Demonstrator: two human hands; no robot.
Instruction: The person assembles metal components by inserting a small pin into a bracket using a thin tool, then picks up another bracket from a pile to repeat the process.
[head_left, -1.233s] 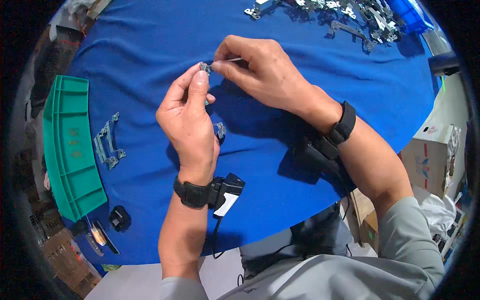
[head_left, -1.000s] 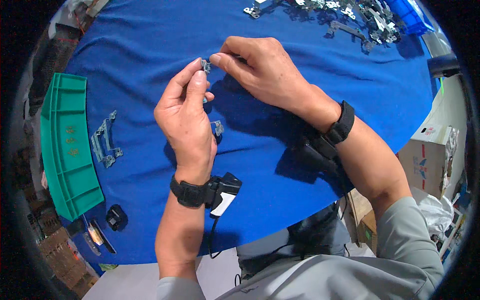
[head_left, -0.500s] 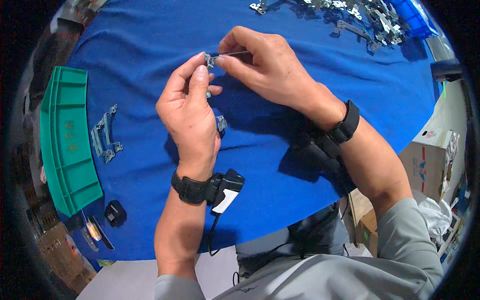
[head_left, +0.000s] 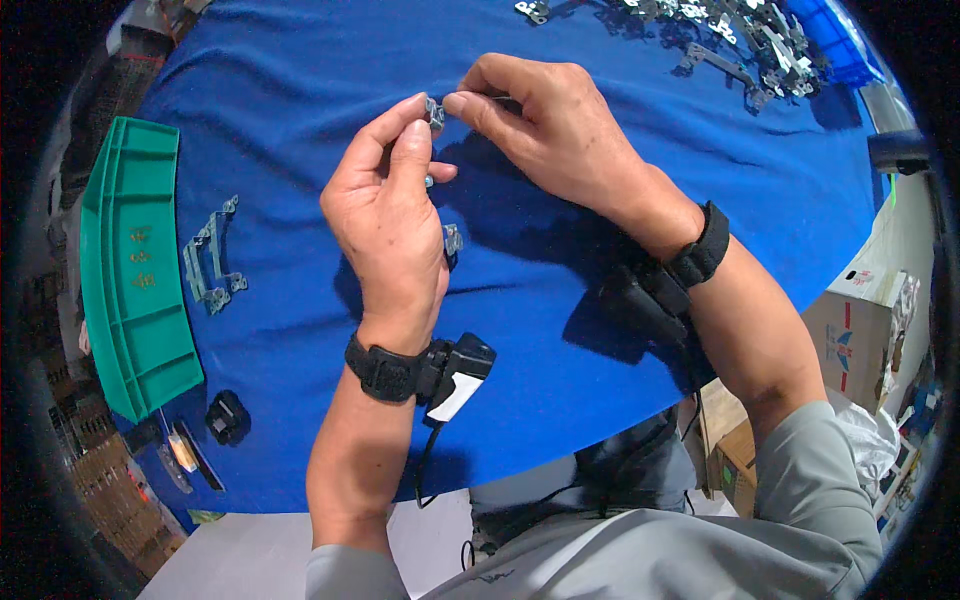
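Note:
Thumb and forefinger of my left hand [head_left: 385, 215] pinch the end of a small grey metal bracket [head_left: 434, 114]. Its lower part, a second metal end [head_left: 453, 239], pokes out beside the heel of that hand; whether both belong to one piece is hidden. My right hand [head_left: 565, 130] is closed in a pinch right beside the bracket's top end. A thin metal pin or wire [head_left: 506, 98] shows faintly behind its fingers, mostly covered. Both hands are over the blue cloth [head_left: 560, 390].
Several metal brackets [head_left: 212, 258] lie at left, next to a green plastic tray [head_left: 150, 335]. A black object [head_left: 228, 417] and small tools [head_left: 184, 452] sit near the left front edge. Far right, a heap of metal parts [head_left: 770, 50] adjoins a blue bin [head_left: 835, 45]. Cardboard box [head_left: 860, 330] at right.
The thin pin or wire, plainly visible between my right fingers before, is now mostly covered by them. Both hands appear slightly farther right, as the whole view has shifted a little.

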